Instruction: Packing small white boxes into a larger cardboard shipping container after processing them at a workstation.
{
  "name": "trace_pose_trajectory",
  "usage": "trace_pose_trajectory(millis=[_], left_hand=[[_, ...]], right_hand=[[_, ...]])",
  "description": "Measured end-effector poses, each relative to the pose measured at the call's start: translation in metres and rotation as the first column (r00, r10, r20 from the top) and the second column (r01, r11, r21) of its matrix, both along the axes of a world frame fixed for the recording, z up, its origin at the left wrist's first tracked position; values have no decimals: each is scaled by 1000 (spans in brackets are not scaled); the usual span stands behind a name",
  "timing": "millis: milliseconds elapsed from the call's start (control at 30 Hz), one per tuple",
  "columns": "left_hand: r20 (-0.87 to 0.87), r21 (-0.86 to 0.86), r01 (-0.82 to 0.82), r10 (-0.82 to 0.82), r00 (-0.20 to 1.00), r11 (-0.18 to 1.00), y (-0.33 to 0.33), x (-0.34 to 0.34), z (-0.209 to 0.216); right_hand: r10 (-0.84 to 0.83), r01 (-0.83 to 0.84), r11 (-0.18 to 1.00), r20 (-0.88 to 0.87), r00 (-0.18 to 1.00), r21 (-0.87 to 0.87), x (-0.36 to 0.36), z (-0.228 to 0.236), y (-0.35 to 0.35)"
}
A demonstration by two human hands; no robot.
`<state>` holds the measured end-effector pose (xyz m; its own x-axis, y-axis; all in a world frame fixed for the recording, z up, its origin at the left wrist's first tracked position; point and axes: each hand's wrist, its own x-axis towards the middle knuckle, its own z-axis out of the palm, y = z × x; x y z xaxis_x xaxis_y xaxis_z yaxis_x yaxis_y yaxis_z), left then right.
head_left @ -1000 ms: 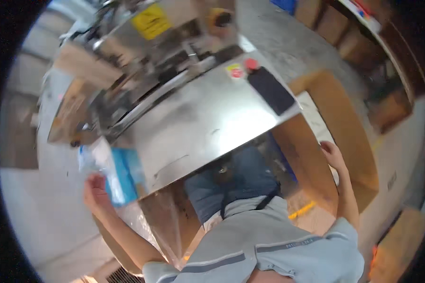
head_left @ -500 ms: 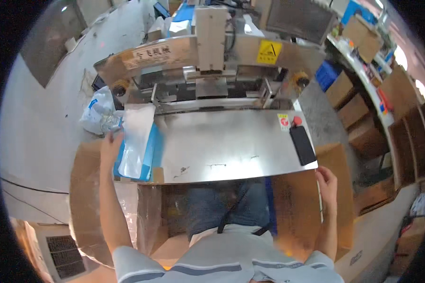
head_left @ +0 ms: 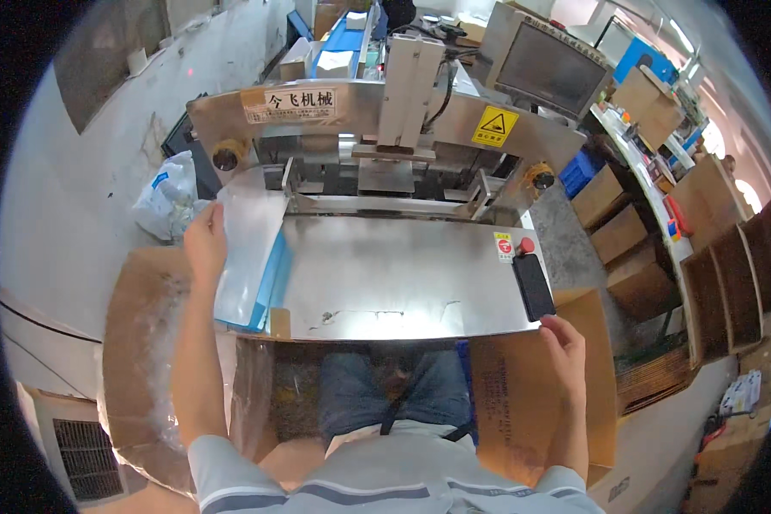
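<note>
Near the spotty white wall (head_left: 77,223), smooth plastic sheets (head_left: 253,257) lay left on the shiny metal table (head_left: 385,274). The left hand (head_left: 204,244) touched them, grip unclear; the right hand (head_left: 564,343) was loosely open by the phone (head_left: 534,287).

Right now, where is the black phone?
In the head view, the black phone lies near the right end of the metal tabletop, between the red button and the right hand.
</note>
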<state>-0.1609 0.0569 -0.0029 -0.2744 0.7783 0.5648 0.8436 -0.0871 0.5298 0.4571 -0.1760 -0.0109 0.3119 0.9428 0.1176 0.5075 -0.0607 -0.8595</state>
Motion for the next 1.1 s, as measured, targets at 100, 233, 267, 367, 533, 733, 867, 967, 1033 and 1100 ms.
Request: trace_pose_trajectory(millis=[100,233,267,367,533,733,867,967,1033,1100], left_hand=[[81,43,113,-116,990,993,-31,52,33],[86,-16,468,-466,881,883,-81,138,49],[79,-53,552,-547,833,832,-100,155,51],[138,-46,712,-702,699,700,-140,209,52],[292,-84,816,-769,569,572,-168,244,47],[783,-350,804,-321,533,480,-176,250,15],[860,-412,806,-112,499,424,-170,245,-15],[817,-400,752,-168,552,524,-169,243,-49],[523,-220,647,-472,710,730,-176,252,-26],[475,-164,762,-626,618,627,-177,257,4]], right_hand=[[98,-99,995,30,995,17,-17,4,18],[151,-153,961,25,988,229,-82,30,46],[181,-219,930,150,972,294,-101,40,54],[283,-360,859,249,926,363,-143,55,61],[524,-547,828,173,834,126,-146,40,59],[408,-489,798,281,869,354,-143,36,51],[331,-467,698,334,883,542,-141,39,44],[480,-589,714,347,805,378,-138,24,42],[506,-629,722,398,765,290,-133,14,41],[541,-665,721,441,716,195,-133,9,38]])
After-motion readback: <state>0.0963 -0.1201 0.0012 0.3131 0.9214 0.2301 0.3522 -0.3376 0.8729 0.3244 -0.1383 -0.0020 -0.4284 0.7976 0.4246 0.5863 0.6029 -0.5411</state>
